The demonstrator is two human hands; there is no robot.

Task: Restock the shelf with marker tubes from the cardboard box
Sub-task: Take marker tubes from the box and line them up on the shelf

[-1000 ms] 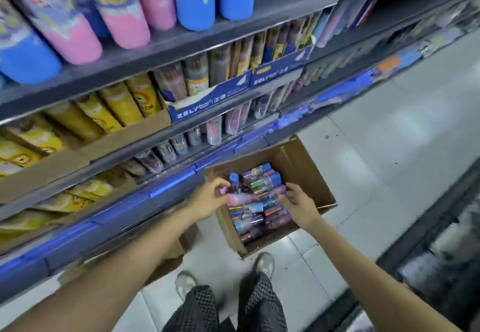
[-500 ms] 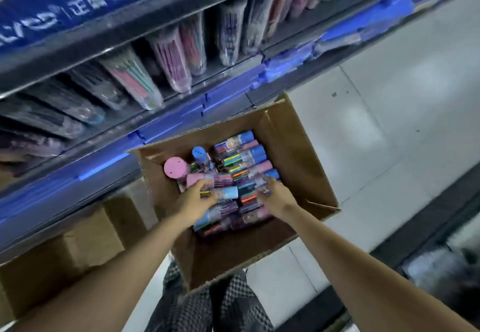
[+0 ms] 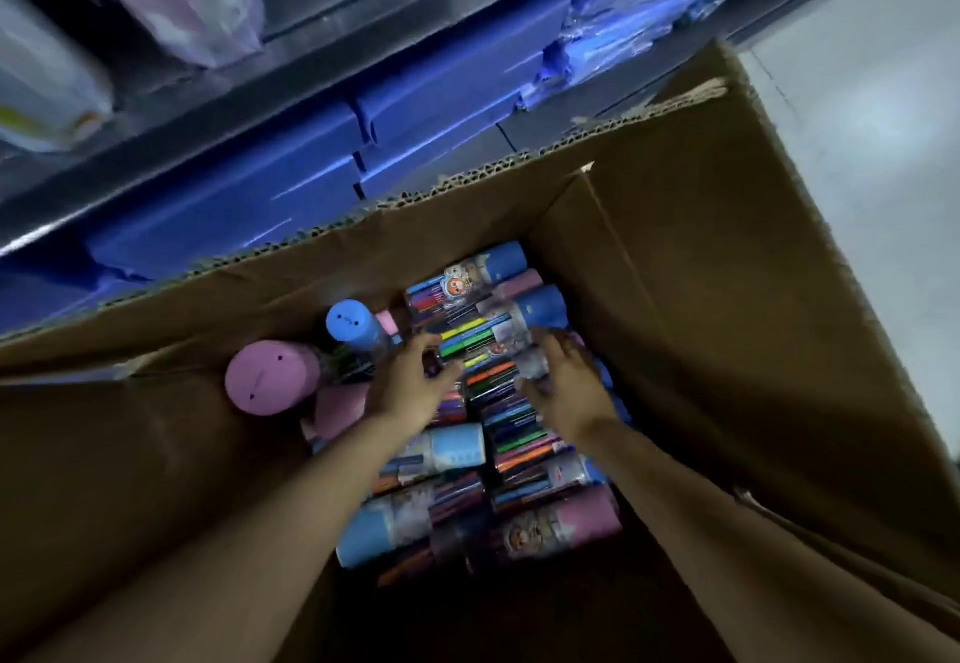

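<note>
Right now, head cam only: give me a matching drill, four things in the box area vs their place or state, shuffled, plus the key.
Things:
1. pink-capped tube
2. blue-capped tube
3. left hand
4. cardboard box

Places or states:
A. flaps open, on the floor below the shelf
B. standing on end at the box's left, nearest the left wall
C. reaching onto the lying tubes, left of the right hand
D. standing on end just beyond the pink one, closer to the shelf

Pairs: 1-B, 2-D, 3-C, 4-A

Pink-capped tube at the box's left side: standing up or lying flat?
Standing on end. The pink-capped tube shows its round cap face-on to the head camera, while the tubes beside it lie sideways.
</note>
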